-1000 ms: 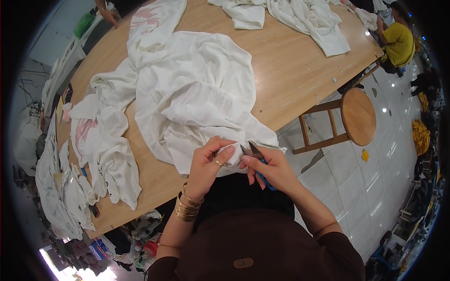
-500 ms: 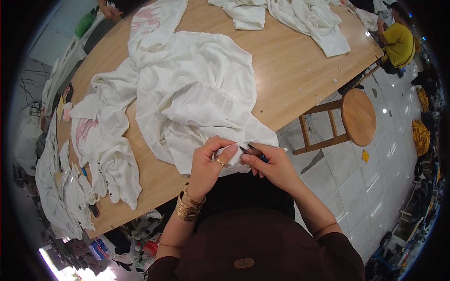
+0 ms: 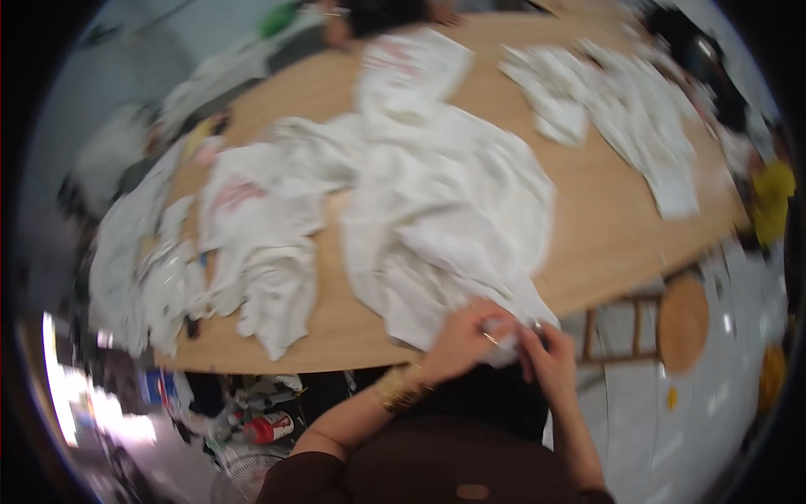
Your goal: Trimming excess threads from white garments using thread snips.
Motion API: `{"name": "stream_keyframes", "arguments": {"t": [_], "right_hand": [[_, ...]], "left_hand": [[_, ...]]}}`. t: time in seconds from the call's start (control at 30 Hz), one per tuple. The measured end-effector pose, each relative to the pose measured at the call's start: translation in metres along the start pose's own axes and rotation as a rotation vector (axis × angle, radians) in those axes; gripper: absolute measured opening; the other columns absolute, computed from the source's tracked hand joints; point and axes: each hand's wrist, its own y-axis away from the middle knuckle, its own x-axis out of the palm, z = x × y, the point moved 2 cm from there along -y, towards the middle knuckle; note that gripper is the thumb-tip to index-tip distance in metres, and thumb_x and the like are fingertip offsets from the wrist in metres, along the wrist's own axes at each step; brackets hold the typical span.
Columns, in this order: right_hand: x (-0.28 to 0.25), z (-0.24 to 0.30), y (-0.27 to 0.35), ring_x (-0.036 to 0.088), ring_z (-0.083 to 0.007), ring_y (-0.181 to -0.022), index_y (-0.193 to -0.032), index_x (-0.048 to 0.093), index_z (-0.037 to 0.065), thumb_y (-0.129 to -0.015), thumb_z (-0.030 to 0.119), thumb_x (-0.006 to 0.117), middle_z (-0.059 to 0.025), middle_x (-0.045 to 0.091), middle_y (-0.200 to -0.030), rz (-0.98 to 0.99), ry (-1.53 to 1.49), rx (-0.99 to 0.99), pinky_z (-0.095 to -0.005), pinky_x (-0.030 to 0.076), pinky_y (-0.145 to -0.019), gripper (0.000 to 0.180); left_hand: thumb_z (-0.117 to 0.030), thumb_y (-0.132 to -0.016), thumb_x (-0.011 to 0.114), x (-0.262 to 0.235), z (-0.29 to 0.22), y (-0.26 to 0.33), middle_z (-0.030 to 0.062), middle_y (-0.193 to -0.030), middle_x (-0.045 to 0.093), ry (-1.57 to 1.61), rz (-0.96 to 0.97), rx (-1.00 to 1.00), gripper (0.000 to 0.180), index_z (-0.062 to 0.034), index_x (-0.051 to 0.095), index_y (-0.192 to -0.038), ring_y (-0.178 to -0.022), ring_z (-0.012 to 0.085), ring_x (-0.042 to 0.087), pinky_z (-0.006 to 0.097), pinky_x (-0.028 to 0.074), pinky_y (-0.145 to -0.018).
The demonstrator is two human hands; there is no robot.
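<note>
While the frame is smeared by motion blur, we can still place both hands at the near edge of the wooden table (image 3: 621, 227). Our left hand (image 3: 460, 340) is curled, fingers pinched on the hem of the big white cloth (image 3: 445, 218), with a ring on one finger and gold bangles (image 3: 396, 388) at the wrist. Our right hand (image 3: 550, 359) sits just beside it, closed around the same bunched hem; a small dark tip shows at its fingers, but we cannot tell what it is. The two hands nearly touch over the bunch of fabric.

The big white cloth lies crumpled across the middle of the table, its near corner hanging off the edge into our hands. To its left we note a second heap of white cloth (image 3: 260, 252) with faint pink marks. Farther off, to the right, more white pieces (image 3: 621, 126) lie spread flat. A round wooden stool (image 3: 682, 323) stands on the floor just beyond the table edge, right of our hands. Someone in a yellow top (image 3: 771, 202) is at the far right rim.
</note>
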Motion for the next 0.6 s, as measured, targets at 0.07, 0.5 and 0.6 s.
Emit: {"name": "stream_keyframes", "arguments": {"t": [0.07,0.5,0.6], "right_hand": [[-0.008,-0.002,0.005,0.040,-0.0061,-0.036,-0.062,0.053,0.004,-0.089,0.025,0.059,0.0006,0.046,-0.047,-0.066,0.014,0.026,-0.0216,0.028,-0.033,0.035],[0.000,-0.014,-0.004,0.038,-0.0089,-0.032,-0.061,0.051,0.003,-0.089,0.022,0.056,-0.0023,0.046,-0.046,-0.013,-0.331,-0.083,-0.0211,0.026,-0.028,0.035],[-0.001,-0.017,0.000,0.038,-0.0097,-0.031,-0.061,0.050,0.003,-0.089,0.022,0.055,-0.0034,0.046,-0.046,0.006,-0.401,-0.080,-0.0216,0.027,-0.027,0.034]], "left_hand": [[-0.015,-0.084,0.061,0.010,0.004,-0.004,0.0061,-0.082,0.059,-0.070,0.013,0.223,0.011,-0.0052,0.064,-0.089,-0.080,0.0182,0.053,0.030,0.043,-0.073],[-0.018,-0.083,0.061,0.001,-0.009,-0.001,0.0052,-0.078,0.058,0.047,0.005,0.179,0.015,-0.0032,0.063,-0.083,-0.080,0.0195,0.048,0.030,0.040,-0.075],[-0.018,-0.083,0.062,0.003,-0.008,0.001,0.0049,-0.076,0.057,0.048,0.015,0.198,0.014,-0.0041,0.064,-0.084,-0.079,0.0183,0.048,0.029,0.039,-0.074]]}}
